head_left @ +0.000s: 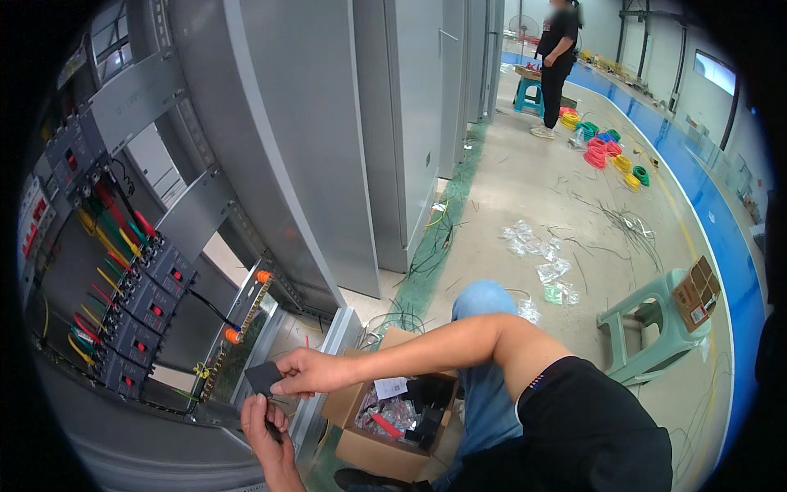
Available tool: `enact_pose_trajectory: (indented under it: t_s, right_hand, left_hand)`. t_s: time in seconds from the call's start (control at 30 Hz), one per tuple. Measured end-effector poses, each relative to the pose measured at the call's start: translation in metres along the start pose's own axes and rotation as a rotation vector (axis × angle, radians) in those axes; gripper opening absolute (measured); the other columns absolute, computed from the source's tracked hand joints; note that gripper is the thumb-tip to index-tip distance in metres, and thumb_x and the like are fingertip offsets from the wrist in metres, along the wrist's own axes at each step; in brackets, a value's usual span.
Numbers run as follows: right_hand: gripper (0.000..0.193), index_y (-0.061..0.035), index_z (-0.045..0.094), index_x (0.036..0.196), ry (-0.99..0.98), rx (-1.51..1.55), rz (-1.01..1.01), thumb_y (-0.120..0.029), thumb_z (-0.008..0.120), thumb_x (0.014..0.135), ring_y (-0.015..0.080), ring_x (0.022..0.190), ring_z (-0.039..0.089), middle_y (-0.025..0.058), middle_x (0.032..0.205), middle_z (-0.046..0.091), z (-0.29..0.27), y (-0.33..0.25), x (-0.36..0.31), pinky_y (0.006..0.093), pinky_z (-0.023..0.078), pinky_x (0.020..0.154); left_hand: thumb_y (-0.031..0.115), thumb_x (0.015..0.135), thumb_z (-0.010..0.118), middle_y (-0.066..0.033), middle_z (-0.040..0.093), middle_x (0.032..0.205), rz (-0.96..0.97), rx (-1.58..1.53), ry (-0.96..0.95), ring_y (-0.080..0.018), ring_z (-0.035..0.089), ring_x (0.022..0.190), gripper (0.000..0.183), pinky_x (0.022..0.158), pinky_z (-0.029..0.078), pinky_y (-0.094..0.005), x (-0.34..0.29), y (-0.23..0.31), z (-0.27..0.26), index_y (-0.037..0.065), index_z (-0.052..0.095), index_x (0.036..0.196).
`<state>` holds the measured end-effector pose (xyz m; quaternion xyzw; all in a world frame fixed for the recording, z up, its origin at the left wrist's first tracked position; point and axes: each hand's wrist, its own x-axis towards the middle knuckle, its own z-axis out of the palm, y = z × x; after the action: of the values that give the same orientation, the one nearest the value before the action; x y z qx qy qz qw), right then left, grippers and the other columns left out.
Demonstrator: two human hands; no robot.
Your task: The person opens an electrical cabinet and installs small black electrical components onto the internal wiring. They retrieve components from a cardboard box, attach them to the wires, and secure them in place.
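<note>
Workshop floor (500,213) beside tall grey cabinets (316,123), the nearest of them open, with dark switches (156,310) and coloured wires inside.

Farther back, a person (557,61) stands near coils of wire (597,153); closer, a pale green stool (648,344) bears some cardboard (697,293), and an open box (373,453) holds clear plastic bags (395,412) and dark parts. Left of that box, the right hand (316,371) pinches the edge of a flat black piece (261,377) before the open cabinet's lower frame, while the left hand (266,425), fingers curled, meets the piece's lower edge; whether it grips too, I cannot tell.
</note>
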<state>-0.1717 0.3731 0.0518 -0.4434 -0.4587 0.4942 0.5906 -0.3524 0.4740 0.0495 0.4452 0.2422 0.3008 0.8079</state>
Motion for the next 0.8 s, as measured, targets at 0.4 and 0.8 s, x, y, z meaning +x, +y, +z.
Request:
enact_pose_trajectory:
  t_s: [0.4,0.8]
  right_hand:
    - [0.036,-0.0040,0.063,0.087,-0.032,-0.263,0.038,-0.037,0.066,0.103,0.0062,0.062,0.055,-0.0022,0.069,0.058,-0.011,0.005,-0.012,0.0251,0.045,0.055]
    - [0.030,-0.0042,0.065,0.095,0.007,-0.247,0.061,-0.033,0.065,0.103,0.0039,0.065,0.049,-0.0058,0.073,0.054,0.006,-0.003,-0.010,0.0237,0.040,0.057]
  left_hand:
    - [0.019,0.099,0.066,0.0025,0.041,0.067,-0.170,-0.168,-0.107,-0.0094,0.040,0.056,0.014,0.050,0.031,-0.0263,-0.004,-0.006,-0.001,0.012,0.056,0.092]
    - [0.017,0.096,0.072,0.0018,0.056,0.068,0.109,0.263,0.074,-0.0067,0.048,0.058,0.016,0.053,0.035,-0.0248,-0.007,-0.007,-0.006,0.002,0.072,0.098]
